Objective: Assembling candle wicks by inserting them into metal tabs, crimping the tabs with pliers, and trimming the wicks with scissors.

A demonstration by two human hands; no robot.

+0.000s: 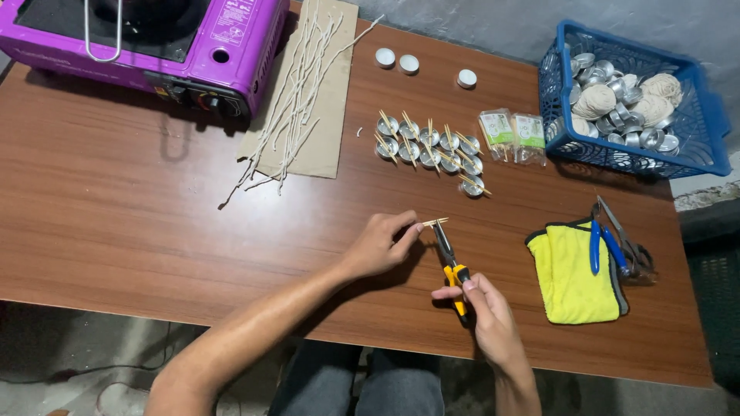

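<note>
My left hand [379, 245] pinches a short wooden stick [434, 223] by one end, just above the brown table [154, 223]. My right hand [488, 314] grips the yellow-and-black handles of small pliers [447, 258], whose dark jaws meet the stick's free end. Beyond them stands a cluster of small metal candle cups [428, 150], each with thin sticks laid across its rim.
A purple portable gas stove [231, 46] sits at the far left beside cardboard [324, 131] carrying long white wicks. Three white tealights [408, 63] lie at the back. A blue basket [705, 131] holds cups and string balls. Blue-handled tools [609, 246] rest by a yellow cloth [570, 273].
</note>
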